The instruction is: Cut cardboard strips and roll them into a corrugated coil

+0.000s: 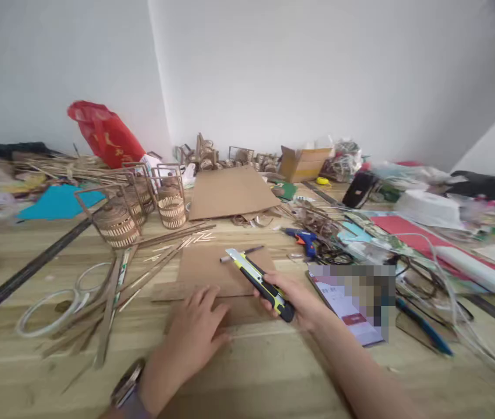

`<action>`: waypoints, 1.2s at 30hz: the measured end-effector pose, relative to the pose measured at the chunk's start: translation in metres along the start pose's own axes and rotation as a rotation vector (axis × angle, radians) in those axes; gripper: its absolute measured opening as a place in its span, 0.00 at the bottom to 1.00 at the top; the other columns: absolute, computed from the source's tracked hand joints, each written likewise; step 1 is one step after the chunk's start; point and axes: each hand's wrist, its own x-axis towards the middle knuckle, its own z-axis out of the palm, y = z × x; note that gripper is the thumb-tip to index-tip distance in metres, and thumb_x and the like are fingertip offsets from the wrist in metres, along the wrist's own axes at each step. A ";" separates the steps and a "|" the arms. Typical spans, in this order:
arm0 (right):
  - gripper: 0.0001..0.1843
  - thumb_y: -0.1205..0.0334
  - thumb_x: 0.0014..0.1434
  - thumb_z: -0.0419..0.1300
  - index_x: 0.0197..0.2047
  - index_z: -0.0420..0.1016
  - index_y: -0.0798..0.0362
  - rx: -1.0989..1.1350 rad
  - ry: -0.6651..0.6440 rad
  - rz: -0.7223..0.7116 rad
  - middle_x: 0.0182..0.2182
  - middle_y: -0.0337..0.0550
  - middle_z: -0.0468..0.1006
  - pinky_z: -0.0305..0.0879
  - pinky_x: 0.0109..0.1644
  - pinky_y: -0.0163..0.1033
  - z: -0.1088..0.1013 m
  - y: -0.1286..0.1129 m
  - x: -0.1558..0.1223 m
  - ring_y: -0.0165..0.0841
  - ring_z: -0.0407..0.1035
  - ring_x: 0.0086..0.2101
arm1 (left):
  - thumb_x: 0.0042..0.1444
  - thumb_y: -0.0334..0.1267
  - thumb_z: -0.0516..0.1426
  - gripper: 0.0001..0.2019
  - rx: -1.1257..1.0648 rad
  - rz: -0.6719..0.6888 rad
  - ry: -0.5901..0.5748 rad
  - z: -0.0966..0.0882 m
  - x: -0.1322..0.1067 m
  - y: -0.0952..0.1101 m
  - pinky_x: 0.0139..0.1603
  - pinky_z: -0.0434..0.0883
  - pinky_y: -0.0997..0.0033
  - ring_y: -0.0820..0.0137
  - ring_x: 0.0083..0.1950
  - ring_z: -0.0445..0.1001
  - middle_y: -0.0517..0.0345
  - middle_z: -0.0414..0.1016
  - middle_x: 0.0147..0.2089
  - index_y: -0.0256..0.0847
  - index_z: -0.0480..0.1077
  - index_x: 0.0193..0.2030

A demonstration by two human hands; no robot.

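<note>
My right hand [297,297] is wrapped round a black and yellow utility knife [258,278], its blade out and pointing up to the left. Below the knife lies a flat piece of brown cardboard [197,265]. A dark pen [253,250] rests across that cardboard, partly hidden by the blade. My left hand [197,329] lies palm down with its fingers spread, fingertips over the near edge of the cardboard and a thin brown strip [166,292]. Whether it presses on the strip I cannot tell.
Left stand small woven bamboo baskets [118,224], loose bamboo strips [110,308] and white-handled scissors [49,311]. A larger cardboard sheet [234,192] lies behind. To the right are a blue glue gun [303,240], a tablet-like screen [347,305], blue-handled pliers [426,329] and tangled cables.
</note>
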 end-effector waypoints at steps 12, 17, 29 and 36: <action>0.24 0.49 0.48 0.73 0.42 0.74 0.55 0.038 -0.134 0.010 0.35 0.43 0.79 0.67 0.29 0.31 0.009 0.022 -0.005 0.27 0.72 0.27 | 0.59 0.37 0.60 0.24 0.026 0.037 0.025 0.016 0.005 -0.028 0.65 0.61 0.43 0.49 0.69 0.59 0.45 0.59 0.70 0.49 0.67 0.62; 0.23 0.54 0.47 0.74 0.44 0.74 0.55 0.061 -0.151 0.022 0.37 0.43 0.78 0.65 0.29 0.31 0.010 0.026 -0.007 0.26 0.71 0.27 | 0.61 0.41 0.59 0.26 0.017 0.024 0.046 0.025 0.008 -0.044 0.64 0.62 0.44 0.49 0.70 0.56 0.45 0.55 0.72 0.51 0.63 0.66; 0.24 0.50 0.48 0.72 0.44 0.73 0.54 0.039 -0.014 0.013 0.31 0.41 0.80 0.64 0.27 0.33 0.013 0.029 -0.004 0.27 0.70 0.24 | 0.64 0.54 0.51 0.26 0.069 0.001 0.136 0.022 0.024 -0.078 0.66 0.58 0.42 0.47 0.70 0.55 0.42 0.57 0.71 0.46 0.65 0.65; 0.20 0.50 0.50 0.70 0.42 0.74 0.52 -0.035 0.204 -0.130 0.34 0.39 0.81 0.59 0.25 0.29 0.005 0.016 -0.001 0.26 0.71 0.27 | 0.65 0.60 0.44 0.34 0.024 -0.066 0.148 0.011 0.061 -0.113 0.69 0.53 0.47 0.50 0.71 0.55 0.40 0.58 0.70 0.37 0.61 0.67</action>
